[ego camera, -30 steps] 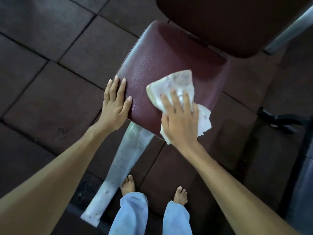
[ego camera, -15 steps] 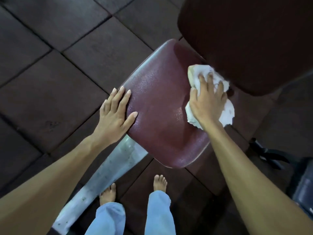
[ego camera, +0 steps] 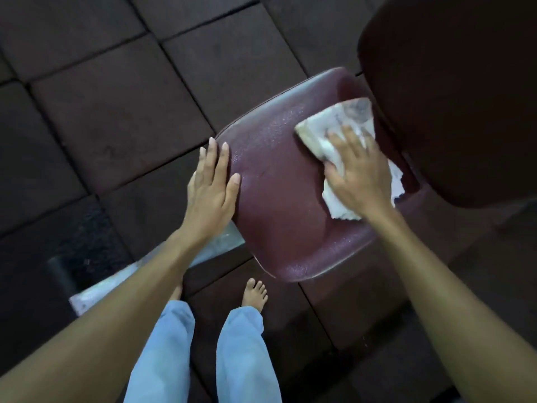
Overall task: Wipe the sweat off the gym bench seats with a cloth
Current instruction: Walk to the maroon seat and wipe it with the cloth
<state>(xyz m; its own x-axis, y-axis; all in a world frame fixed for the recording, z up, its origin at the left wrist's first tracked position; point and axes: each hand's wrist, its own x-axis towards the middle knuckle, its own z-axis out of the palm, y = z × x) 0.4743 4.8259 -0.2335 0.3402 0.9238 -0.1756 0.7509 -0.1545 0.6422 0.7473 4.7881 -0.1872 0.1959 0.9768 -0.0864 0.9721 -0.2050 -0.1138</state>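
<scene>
Cloth [ego camera: 334,123], white, crumpled and soft, with faint grey printing too blurred to read, lies on the far right part of the seat [ego camera: 279,210], pressed flat under the spread, straight fingers of the right hand [ego camera: 360,175]. Seat padding is dark red vinyl with a fine pebbled grain and rounded corners, and the left hand [ego camera: 212,190] rests on its left edge, fingers straight, gripping nothing. A second dark red pad [ego camera: 453,97] overhangs at far right, above square dark floor tiles [ego camera: 116,97].
</scene>
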